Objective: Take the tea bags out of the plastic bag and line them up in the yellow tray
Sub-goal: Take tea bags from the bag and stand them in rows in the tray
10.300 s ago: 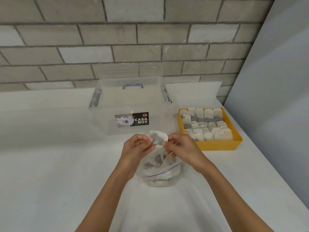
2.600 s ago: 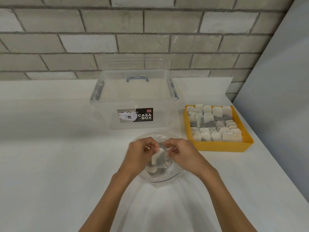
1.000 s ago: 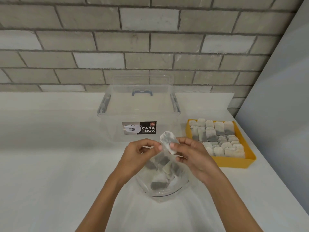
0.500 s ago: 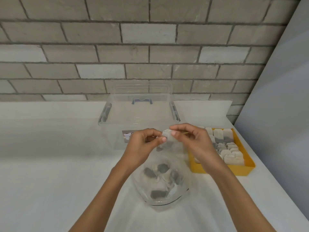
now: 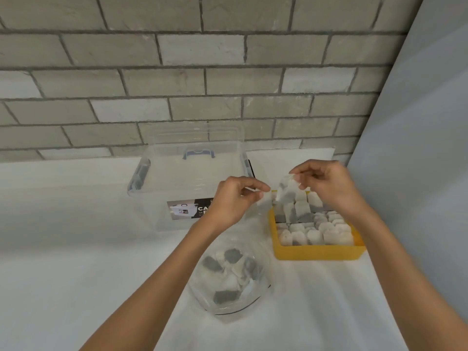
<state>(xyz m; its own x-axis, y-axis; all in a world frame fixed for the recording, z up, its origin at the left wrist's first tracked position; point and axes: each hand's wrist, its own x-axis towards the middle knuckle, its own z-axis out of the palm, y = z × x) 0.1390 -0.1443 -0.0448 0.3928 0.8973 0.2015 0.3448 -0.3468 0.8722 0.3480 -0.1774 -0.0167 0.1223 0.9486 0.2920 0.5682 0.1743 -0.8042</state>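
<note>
The right hand (image 5: 326,188) pinches a tea bag (image 5: 285,190) by its upper corner between thumb and forefinger. Its other fingers are loosely curled behind them. The tea bag hangs free in the air, its long axis close to upright and leaning slightly. Its lower end points down at the far left corner of the yellow tray (image 5: 319,252), above the sachets there and, as far as can be seen, not touching them.

The left hand (image 5: 233,201) has thumb and forefinger pressed together on the clear upper rim of the plastic bag (image 5: 263,287), and the remaining fingers are bent under the palm. The film is faint where it rises to that pinch. The two hands are apart, with the left one level with the tray's far left corner.

Below the left wrist the plastic bag bulges on the tabletop (image 5: 76,262), toward its front edge, with loose tea bags (image 5: 229,271) jumbled inside it, some pale and some dark grey.

The yellow tray sits near the tabletop's right edge. It is almost filled with lined-up tea bags (image 5: 316,225) standing in rows.

A clear storage box (image 5: 177,183) with a dark label stands at the tabletop's back edge against the brick wall (image 5: 202,72), just left of the tray.
</note>
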